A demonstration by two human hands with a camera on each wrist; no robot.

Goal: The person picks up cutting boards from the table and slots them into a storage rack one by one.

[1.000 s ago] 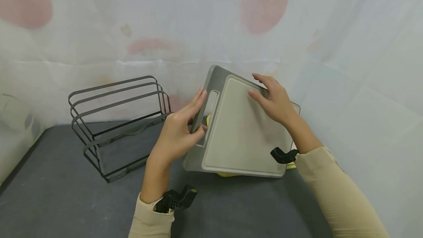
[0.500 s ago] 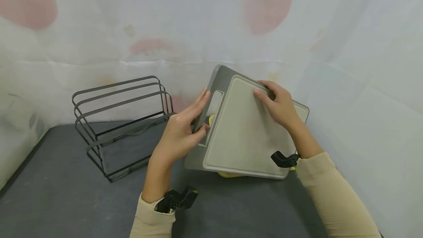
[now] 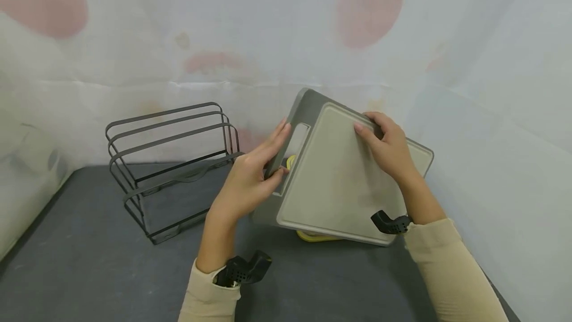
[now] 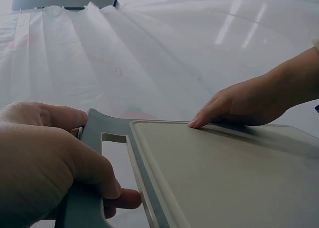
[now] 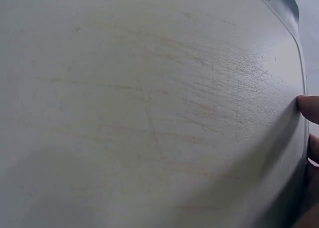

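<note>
White plastic sheet (image 3: 232,24) w/ faded red blotches as backdrop, dark grey tabletop (image 3: 89,267), soft even light

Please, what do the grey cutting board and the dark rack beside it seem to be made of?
The cutting board looks like matte plastic, probably: a light grey face with fine knife scratches and faint stains, set in a darker grey rim with a moulded handle slot. The rack seems to be metal rod with a dark matte coating, judging from its thin, evenly bent loops. Both guesses rest on look alone.
</note>
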